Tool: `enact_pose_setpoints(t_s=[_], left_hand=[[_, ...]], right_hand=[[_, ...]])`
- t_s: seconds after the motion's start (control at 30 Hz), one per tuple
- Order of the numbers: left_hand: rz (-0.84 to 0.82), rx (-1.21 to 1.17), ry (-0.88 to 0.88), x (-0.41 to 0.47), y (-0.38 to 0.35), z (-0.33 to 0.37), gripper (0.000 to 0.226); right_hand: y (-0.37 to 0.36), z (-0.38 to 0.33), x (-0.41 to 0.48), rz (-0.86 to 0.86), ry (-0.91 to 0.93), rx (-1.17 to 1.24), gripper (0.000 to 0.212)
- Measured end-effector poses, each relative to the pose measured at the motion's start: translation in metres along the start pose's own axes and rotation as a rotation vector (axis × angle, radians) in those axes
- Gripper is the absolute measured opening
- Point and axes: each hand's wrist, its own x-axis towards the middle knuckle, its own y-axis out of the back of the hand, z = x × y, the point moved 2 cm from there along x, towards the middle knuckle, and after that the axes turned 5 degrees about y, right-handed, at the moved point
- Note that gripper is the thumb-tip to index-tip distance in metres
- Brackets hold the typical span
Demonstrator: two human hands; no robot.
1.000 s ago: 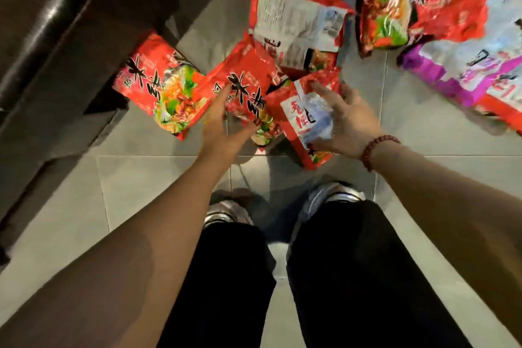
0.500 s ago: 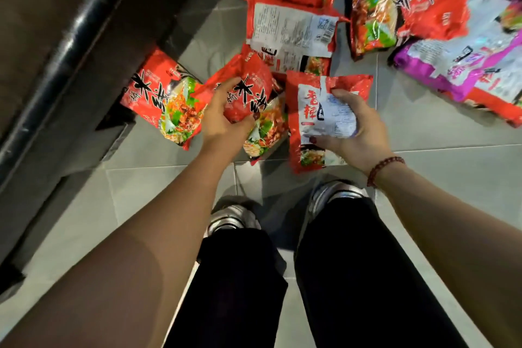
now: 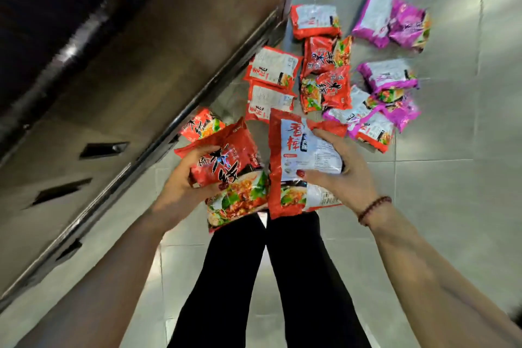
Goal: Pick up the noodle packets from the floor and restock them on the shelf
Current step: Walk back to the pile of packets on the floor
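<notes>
My left hand [image 3: 183,181] grips a red noodle packet [image 3: 234,175] with its printed front up, lifted off the floor. My right hand [image 3: 343,178] holds a second red packet [image 3: 293,150] with its white back label up, right beside the first. Another red packet [image 3: 202,126] lies on the floor by the shelf base, partly hidden behind the held one. Several more red packets [image 3: 274,68] and purple packets [image 3: 391,22] lie scattered on the grey tiles farther ahead. The dark metal shelf [image 3: 141,65] runs along the left.
The shelf's lower edge and rail [image 3: 214,85] slant from upper right to lower left, close to my left arm. My black-trousered legs [image 3: 268,277] stand below the hands. Bare grey floor tiles [image 3: 452,206] stretch to the right.
Both hands closed on a red packet each and lifted them off the floor. The view rose and pulled back, so the floor packets now look smaller and farther.
</notes>
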Motion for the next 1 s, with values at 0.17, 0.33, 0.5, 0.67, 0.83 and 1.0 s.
enact_pose_setpoints(t_s=[0.17, 0.33, 0.5, 0.67, 0.83, 1.0], left_hand=[[0.035, 0.102, -0.067, -0.114, 0.030, 0.081, 0.070], [0.124, 0.056, -0.108, -0.217, 0.045, 0.136, 0.063], [0.278, -0.066, -0.180, -0.305, 0.028, 0.163, 0.065], [0.493, -0.293, -0.266, -0.375, -0.027, 0.159, 0.068], [0.657, -0.488, -0.325, -0.429, -0.077, 0.129, 0.066], [0.852, -0.659, -0.361, -0.478, -0.105, 0.090, 0.082]], right_hand=[[-0.011, -0.099, -0.067, -0.171, 0.058, -0.056, 0.068], [-0.007, -0.191, -0.104, -0.348, 0.163, -0.059, 0.064], [0.011, -0.257, -0.127, -0.467, 0.308, -0.152, 0.063], [0.025, -0.309, -0.143, -0.597, 0.504, -0.285, 0.061], [0.005, -0.346, -0.158, -0.804, 0.614, -0.403, 0.060], [-0.059, -0.355, -0.202, -1.083, 0.674, -0.530, 0.062]])
